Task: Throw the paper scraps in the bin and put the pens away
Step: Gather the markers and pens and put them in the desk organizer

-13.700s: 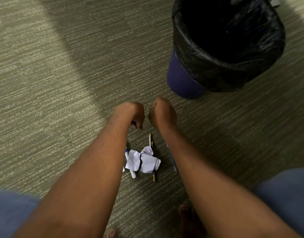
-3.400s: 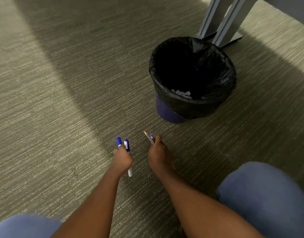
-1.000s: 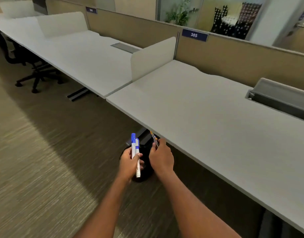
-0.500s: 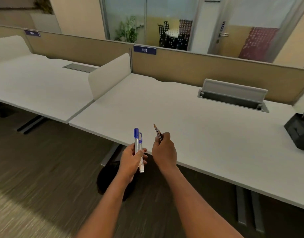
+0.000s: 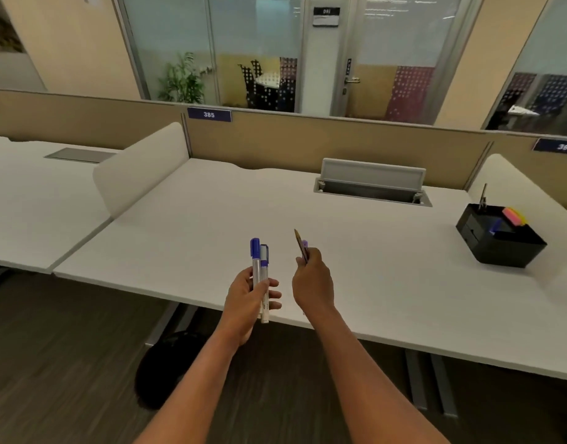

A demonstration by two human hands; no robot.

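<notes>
My left hand [image 5: 248, 298] grips two white markers with blue caps [image 5: 259, 267], held upright over the front edge of the white desk [image 5: 211, 225]. My right hand [image 5: 312, 283] is closed on two thin pens [image 5: 300, 246], tips pointing up and away. A black desk organiser [image 5: 500, 240] with a pen and coloured sticky notes stands at the desk's right. The black-lined bin [image 5: 165, 366] sits on the floor under the desk, below my left arm. No paper scraps are visible.
A tan partition [image 5: 308, 139] runs behind the desk, with an open grey cable tray [image 5: 372, 184] set into the top. White dividers [image 5: 138, 174] separate neighbouring desks. Metal desk legs [image 5: 429, 382] stand below at the right.
The view has swung right and risen; the organiser is now fully in sight. Both hands keep their pens, held at about the same height over the desk edge.
</notes>
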